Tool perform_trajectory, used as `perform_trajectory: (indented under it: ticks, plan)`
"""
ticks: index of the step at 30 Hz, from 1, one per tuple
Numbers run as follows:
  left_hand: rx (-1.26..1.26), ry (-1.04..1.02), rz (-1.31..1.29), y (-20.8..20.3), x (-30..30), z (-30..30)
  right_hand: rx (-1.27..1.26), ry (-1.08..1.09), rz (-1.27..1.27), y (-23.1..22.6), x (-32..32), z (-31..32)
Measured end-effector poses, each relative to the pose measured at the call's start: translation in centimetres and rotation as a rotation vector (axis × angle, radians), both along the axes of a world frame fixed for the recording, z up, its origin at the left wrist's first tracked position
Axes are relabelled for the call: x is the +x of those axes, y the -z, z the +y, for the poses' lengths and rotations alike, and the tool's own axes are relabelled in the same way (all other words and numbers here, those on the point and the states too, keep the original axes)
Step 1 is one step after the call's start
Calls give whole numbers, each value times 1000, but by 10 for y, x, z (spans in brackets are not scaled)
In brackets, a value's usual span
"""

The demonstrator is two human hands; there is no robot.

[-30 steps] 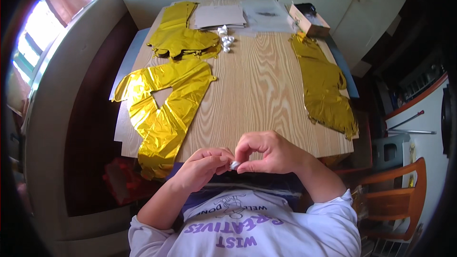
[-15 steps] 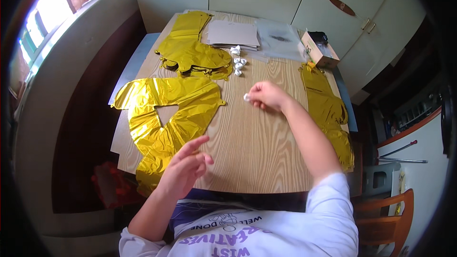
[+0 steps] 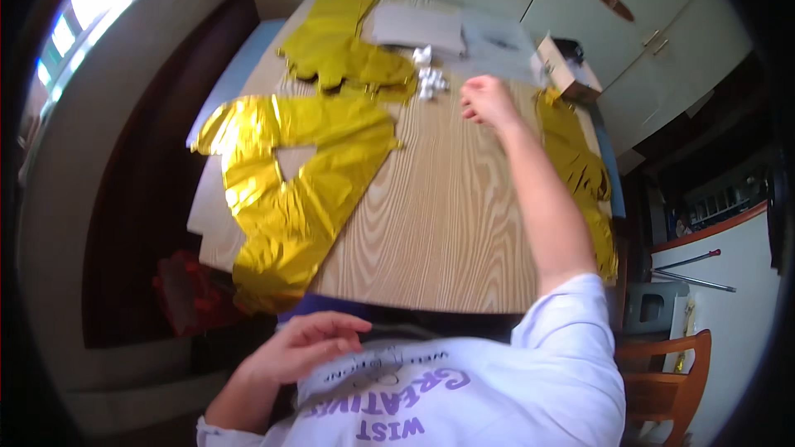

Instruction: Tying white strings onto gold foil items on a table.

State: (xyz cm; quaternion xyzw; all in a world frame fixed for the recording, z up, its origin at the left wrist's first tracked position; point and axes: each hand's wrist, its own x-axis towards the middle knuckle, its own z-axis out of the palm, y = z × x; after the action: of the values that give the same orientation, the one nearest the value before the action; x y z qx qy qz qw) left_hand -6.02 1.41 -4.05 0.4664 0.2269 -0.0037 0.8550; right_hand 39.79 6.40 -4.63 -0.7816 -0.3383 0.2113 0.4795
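Observation:
My right hand [image 3: 489,102] is over the far middle of the table, its fingers curled in, with nothing visible at the fingertips. Just left of it lies a small cluster of crumpled white pieces [image 3: 431,83], with another white piece [image 3: 422,55] behind; their kind is too blurred to tell. My left hand [image 3: 319,341] is off the table's near edge, in front of my shirt, empty with loosely stretched fingers. A flat, shiny gold foil balloon [image 3: 331,190] with a cut-out opening is spread over the left of the table, its lower end at the near edge.
More gold foil balloons [image 3: 344,58] are stacked at the far left of the wooden table [image 3: 431,232], others [image 3: 571,149] along its right side. Grey sheets [image 3: 418,26], clear plastic [image 3: 501,45] and a box [image 3: 570,70] stand at the back. A wooden chair [image 3: 691,381] is at right.
My right hand has moved away from me, beside the white cluster; the white piece at its fingertips no longer shows there. My left hand has drawn back off the table. The view has shifted.

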Motion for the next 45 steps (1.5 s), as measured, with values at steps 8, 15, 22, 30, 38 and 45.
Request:
perform_trajectory:
  ticks: [8, 15, 22, 30, 38, 45]
  plan:
    - [971, 137, 462, 89, -35, 8, -64, -908, 74, -7, -219, -245]
    - [1151, 233, 355, 139, -36, 0, -230, -524, 128, 151, -265, -242]
    - [1159, 164, 363, 128, -40, -10, -145, -805, -53, 171, -307, -191]
    - [1166, 91, 268, 81, -39, -16, -63, -490, 382, 113, -293, -194]
    - [1053, 94, 81, 23, -8, -32, 8, -576, 455, 67, -296, -205]
    - [1414, -45, -255, -55, 10, -27, 255, -589, 522, -9, -283, -218]
